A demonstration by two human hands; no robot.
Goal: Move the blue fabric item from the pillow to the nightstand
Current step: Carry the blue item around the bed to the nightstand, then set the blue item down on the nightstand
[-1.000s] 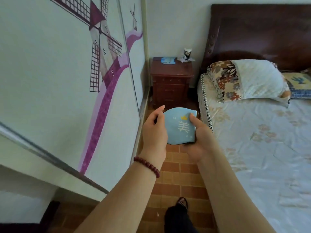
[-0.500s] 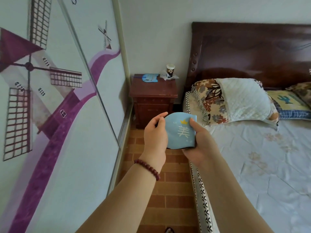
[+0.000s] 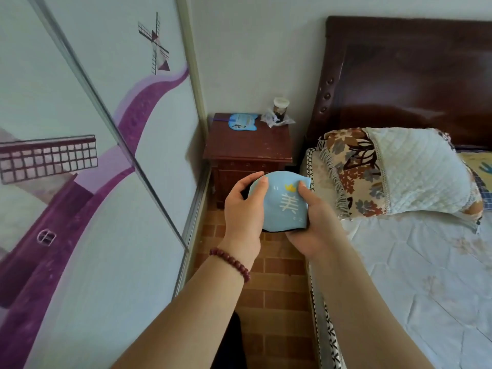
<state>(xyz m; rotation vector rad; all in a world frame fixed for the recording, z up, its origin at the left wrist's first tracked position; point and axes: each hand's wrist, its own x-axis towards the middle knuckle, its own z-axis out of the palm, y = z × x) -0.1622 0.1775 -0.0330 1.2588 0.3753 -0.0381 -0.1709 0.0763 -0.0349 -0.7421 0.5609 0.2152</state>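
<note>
A light blue fabric item [image 3: 283, 206] with a white character and a small yellow crown is held in front of me by both hands, above the brick floor. My left hand [image 3: 243, 206] grips its left edge, and my right hand [image 3: 311, 222] cups it from below with the thumb on top. The dark wooden nightstand [image 3: 247, 145] stands just beyond it, in the corner. The floral pillow with a white quilted cover [image 3: 404, 171] lies at the head of the bed, to the right.
On the nightstand lie a blue hand fan [image 3: 243, 121] and a cup on crumpled plastic [image 3: 279, 111]. A wardrobe door with a purple windmill print [image 3: 93, 155] lines the left side. The bed [image 3: 426, 275] fills the right; a narrow brick floor strip [image 3: 277, 288] runs between.
The view has moved forward: the nightstand and pillow are nearer and larger. Both hands still hold the blue fabric item the same way.
</note>
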